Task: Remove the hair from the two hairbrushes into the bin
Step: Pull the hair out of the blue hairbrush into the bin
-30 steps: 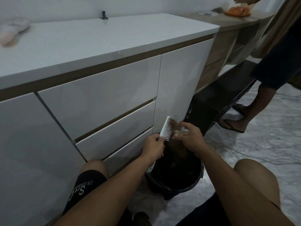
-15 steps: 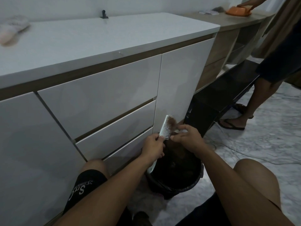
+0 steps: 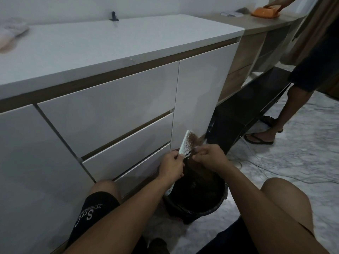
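Observation:
My left hand (image 3: 171, 165) grips the handle of a white hairbrush (image 3: 186, 144), held upright over a black bin (image 3: 218, 206) on the floor. Brown hair (image 3: 194, 139) is matted in the upper bristles. To the right of the brush, my right hand (image 3: 210, 157) pinches at the bristles with its fingertips. A clump of brown hair hangs below my right hand into the bin's dark inside. A second hairbrush is not visible.
A white cabinet (image 3: 110, 114) with drawers stands just left of the bin. Another person (image 3: 293, 99) in sandals stands at the right, one hand on an orange object (image 3: 266, 12) on the wooden counter. Cables (image 3: 256, 162) trail over the marble floor. My knees flank the bin.
My right hand has slid slightly down along the bristles, pulling hair toward the bin. The other person's hand has settled on the orange object and their feet have shifted.

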The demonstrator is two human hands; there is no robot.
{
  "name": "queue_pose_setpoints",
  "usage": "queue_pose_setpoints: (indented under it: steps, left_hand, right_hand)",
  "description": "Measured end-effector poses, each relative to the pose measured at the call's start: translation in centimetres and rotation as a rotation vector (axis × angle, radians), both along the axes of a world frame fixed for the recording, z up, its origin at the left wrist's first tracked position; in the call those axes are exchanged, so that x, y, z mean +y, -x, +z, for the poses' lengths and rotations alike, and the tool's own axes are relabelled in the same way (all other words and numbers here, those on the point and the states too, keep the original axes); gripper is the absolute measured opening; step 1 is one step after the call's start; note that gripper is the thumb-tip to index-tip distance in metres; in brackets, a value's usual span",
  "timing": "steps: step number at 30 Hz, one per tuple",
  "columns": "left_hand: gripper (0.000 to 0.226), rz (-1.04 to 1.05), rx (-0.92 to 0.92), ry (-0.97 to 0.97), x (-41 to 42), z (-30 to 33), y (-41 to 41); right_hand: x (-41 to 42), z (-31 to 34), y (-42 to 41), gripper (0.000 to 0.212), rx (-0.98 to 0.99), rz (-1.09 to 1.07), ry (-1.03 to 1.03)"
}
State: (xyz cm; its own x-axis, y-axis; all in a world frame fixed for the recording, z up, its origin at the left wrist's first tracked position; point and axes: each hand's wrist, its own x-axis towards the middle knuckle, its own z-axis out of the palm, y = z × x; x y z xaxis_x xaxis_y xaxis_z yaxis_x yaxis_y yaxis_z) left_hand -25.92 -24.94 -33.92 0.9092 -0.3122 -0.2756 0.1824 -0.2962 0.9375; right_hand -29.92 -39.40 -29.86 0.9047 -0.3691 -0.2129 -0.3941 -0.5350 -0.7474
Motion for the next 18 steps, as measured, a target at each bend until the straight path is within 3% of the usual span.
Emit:
queue_pose_setpoints:
  steps: [3,5,11,18]
  left_hand:
    - [0.028,-0.056,-0.068,-0.046,0.15,-0.05,-0.02]
    - [0.025,-0.096,-0.101,-0.061,0.23,0.02,0.03]
    - [0.025,-0.122,-0.113,-0.057,0.16,-0.11,0.03]
    - [0.025,-0.051,0.002,-0.004,-0.17,-0.15,-0.05]
  right_hand:
    - [-0.28,-0.06,-0.42,0.044,-0.144,-0.205,-0.064]
    - [-0.42,0.14,-0.42,0.049,-0.213,-0.214,-0.05]
    - [-0.12,0.22,-0.27,0.017,-0.272,-0.226,-0.009]
    - [-0.6,0.37,-0.24,0.014,-0.227,-0.13,-0.056]
